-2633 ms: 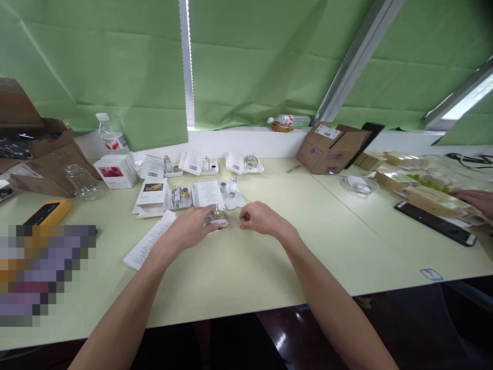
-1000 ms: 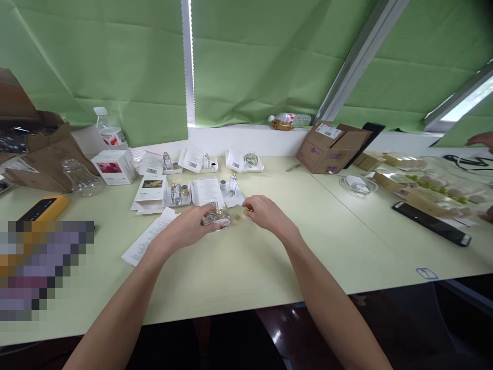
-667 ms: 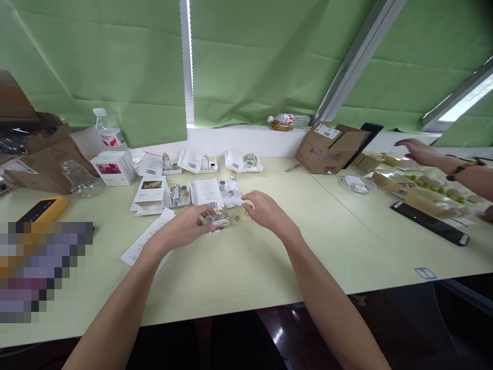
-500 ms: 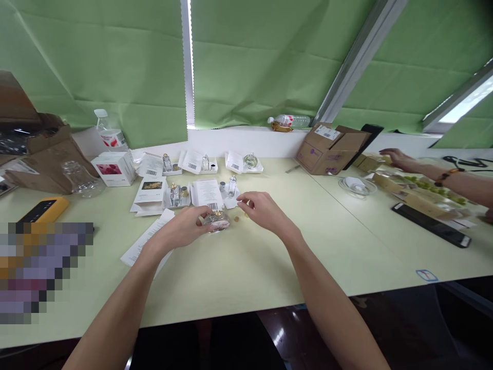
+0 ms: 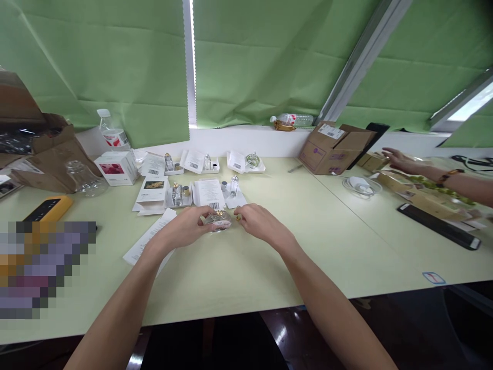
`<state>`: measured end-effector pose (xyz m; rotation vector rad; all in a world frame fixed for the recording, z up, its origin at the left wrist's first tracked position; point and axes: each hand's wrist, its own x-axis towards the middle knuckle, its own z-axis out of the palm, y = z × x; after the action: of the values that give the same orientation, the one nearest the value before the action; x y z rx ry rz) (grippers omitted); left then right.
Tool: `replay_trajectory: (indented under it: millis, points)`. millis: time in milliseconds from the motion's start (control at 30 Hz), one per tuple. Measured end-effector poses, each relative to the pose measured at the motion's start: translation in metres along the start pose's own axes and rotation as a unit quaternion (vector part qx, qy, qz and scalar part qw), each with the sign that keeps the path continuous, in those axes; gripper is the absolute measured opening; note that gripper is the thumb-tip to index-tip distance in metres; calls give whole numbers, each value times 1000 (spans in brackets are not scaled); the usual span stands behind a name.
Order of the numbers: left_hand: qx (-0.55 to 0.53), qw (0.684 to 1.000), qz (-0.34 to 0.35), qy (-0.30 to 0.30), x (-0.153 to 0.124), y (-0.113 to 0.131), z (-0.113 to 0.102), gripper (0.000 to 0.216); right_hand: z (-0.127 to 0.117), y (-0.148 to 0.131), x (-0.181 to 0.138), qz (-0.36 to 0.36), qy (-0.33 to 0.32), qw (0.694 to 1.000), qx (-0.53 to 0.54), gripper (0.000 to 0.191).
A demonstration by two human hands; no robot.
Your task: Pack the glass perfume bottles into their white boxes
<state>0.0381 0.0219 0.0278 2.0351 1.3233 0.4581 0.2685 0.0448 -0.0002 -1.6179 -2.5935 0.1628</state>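
Clasping the bottle (image 5: pixel 222 223) from its left, left grip (image 5: pixel 185 226) faces right grip (image 5: pixel 261 223), whose hold is unclear.

Shows a left hand (image 5: pixel 188 225) and a right hand (image 5: pixel 259 221), both bare, with slender fingers and nails too small to make out. Continues into a left forearm (image 5: pixel 121 295) and a right forearm (image 5: pixel 329 293), likewise bare, smooth in outline, narrow at the wrist and thickening evenly toward the bottom edge of the view, cut off there. Appears to wear plain black clothing (image 5: pixel 244 343) over the legs, dull and deep in shade, with seams, folds and kind of cloth too dark to tell.
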Motion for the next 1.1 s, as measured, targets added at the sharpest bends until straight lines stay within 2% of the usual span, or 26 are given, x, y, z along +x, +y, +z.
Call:
replay_trajectory:
  millis: [267,467,633,900,1100]
  points:
    - [-2,1000,-3,-8,1,-1,0,54,9,2,5,9,-6,1000,-1,21]
    - [-2,1000,12,-4,1,-2,2,51,4,0,6,11,-3,1000,12,21]
    - [-13,999,30,-10,-1,3,1,47,-6,-9,6,-16,42,994,97,24]
    - [-24,1000,17,-8,0,5,2,44,-8,-22,6,-57,166,946,273,20]
    - [-39,999,26,-12,-1,5,2,45,-11,-30,3,-59,181,897,400,20]
